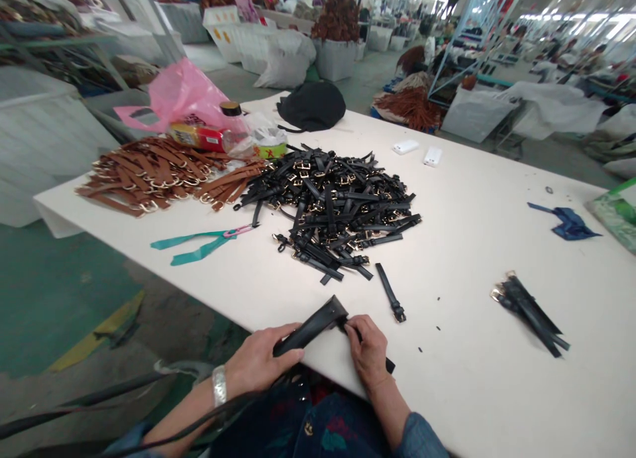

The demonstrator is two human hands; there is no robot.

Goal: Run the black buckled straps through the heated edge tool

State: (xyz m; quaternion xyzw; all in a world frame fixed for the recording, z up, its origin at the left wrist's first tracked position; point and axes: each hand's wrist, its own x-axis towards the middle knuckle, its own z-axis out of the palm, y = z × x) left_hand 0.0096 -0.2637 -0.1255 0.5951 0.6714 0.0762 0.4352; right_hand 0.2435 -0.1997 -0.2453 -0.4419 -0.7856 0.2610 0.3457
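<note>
A wide black leather strap (318,322) lies in the grip of my left hand (265,355), its folded end pointing away over the table edge. At that end my right hand (366,348) pinches a narrow black piece; its dark tip sticks out below the palm, and the fingers hide most of it. Just beyond, a single short black buckle strap (391,292) rests on the table. Further back is a large heap of black buckle straps (338,203) with gold buckles. A small stack of similar straps (531,312) lies to the right.
On the white table (462,259) are brown buckle straps (149,170), teal-handled snips (203,242), a pink bag (179,93), a jar (232,123), a black cap (315,105), two white devices (406,146) and a blue scrap (571,225). Bins and people stand behind.
</note>
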